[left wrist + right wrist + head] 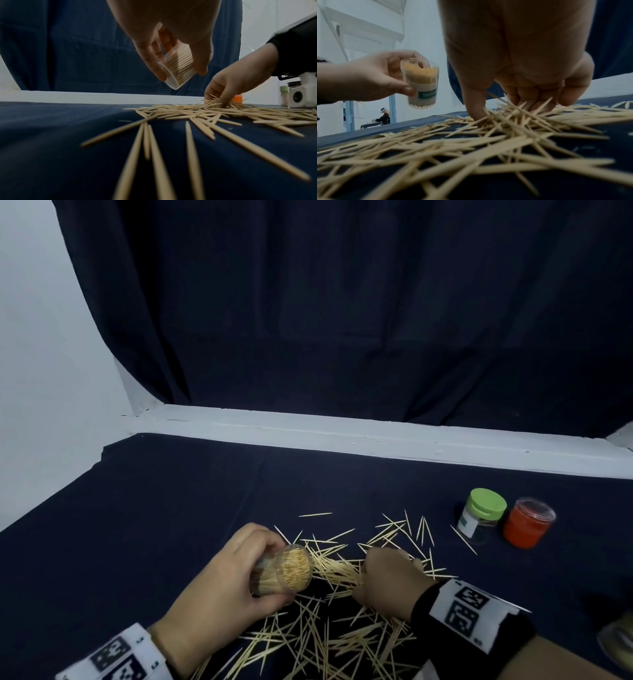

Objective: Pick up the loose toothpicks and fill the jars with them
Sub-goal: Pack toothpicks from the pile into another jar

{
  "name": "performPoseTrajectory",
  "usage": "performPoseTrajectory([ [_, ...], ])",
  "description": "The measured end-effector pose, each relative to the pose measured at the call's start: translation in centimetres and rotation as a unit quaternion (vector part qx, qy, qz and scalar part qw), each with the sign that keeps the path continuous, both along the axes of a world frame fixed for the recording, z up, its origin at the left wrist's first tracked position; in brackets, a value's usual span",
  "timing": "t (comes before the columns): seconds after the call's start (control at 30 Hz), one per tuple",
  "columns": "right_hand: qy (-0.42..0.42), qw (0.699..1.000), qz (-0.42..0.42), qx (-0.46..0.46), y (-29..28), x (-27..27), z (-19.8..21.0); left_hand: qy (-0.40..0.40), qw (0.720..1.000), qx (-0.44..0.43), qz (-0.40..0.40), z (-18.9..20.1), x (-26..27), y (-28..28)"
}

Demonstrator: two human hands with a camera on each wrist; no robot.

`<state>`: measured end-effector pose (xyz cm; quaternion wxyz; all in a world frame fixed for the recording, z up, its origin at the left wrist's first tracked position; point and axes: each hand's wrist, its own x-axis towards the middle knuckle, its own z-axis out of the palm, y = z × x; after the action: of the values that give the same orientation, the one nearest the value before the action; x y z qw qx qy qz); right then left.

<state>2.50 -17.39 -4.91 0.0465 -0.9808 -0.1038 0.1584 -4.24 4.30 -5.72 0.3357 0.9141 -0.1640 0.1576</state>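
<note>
- The left hand (222, 577) grips a clear jar (286, 573) packed with toothpicks, held off the table, tilted, mouth toward the right hand (387, 580).
- Right fingers (474, 108) curl down into the loose toothpicks (325, 635), which lie flat, pointing every way.

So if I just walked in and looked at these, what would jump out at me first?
Probably the pale heap of loose toothpicks strewn over the dark cloth at the near edge, with the right hand digging its fingers into it. Just left of that, the left hand holds a clear jar packed with toothpicks, tilted above the heap. Off to the right stand a green-lidded jar and an orange jar.
</note>
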Motion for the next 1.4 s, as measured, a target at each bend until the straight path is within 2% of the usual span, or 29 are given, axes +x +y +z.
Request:
performPoseTrajectory([
  [0.17, 0.005, 0.999, 0.033, -0.032, 0.1, 0.0, -0.8, 0.004, 1.000, -0.001, 0.003, -0.1, 0.0, 0.2],
  [0.3, -0.052, 0.997, 0.052, -0.016, -0.1, -0.2, -1.2, 0.005, 1.000, 0.005, 0.001, -0.1, 0.0, 0.1],
  [0.5, -0.118, 0.985, 0.072, 0.103, -1.0, 0.9, -1.1, 0.005, 1.000, 0.001, 0.011, 0.0, -0.1, 0.1],
  [0.63, -0.091, 0.967, 0.083, 0.225, -1.9, 1.6, -0.5, 0.008, 1.000, -0.001, 0.012, 0.0, -0.1, 0.1],
  [0.73, -0.100, 0.957, 0.101, 0.255, -2.0, 1.6, 0.4, 0.007, 1.000, -0.001, 0.023, 0.1, 0.0, 0.1],
  [0.87, -0.117, 0.951, 0.158, 0.240, -1.3, 0.6, 1.7, 0.009, 0.999, -0.002, 0.036, 0.2, 0.0, 0.1],
  [0.97, -0.171, 0.939, 0.226, 0.197, -0.6, -0.7, 2.2, 0.007, 0.999, -0.010, 0.046, 0.2, 0.0, 0.0],
  [1.17, -0.195, 0.934, 0.275, 0.117, 0.9, -2.3, 3.1, 0.013, 0.999, -0.009, 0.052, 0.3, -0.1, 0.0],
  [1.27, -0.186, 0.939, 0.272, 0.094, 1.5, -2.8, 3.5, 0.017, 0.998, -0.008, 0.053, 0.3, -0.1, -0.1],
  [1.4, -0.237, 0.936, 0.241, 0.096, 1.1, -2.7, 3.0, 0.023, 0.997, -0.013, 0.072, 0.2, 0.0, -0.1],
])
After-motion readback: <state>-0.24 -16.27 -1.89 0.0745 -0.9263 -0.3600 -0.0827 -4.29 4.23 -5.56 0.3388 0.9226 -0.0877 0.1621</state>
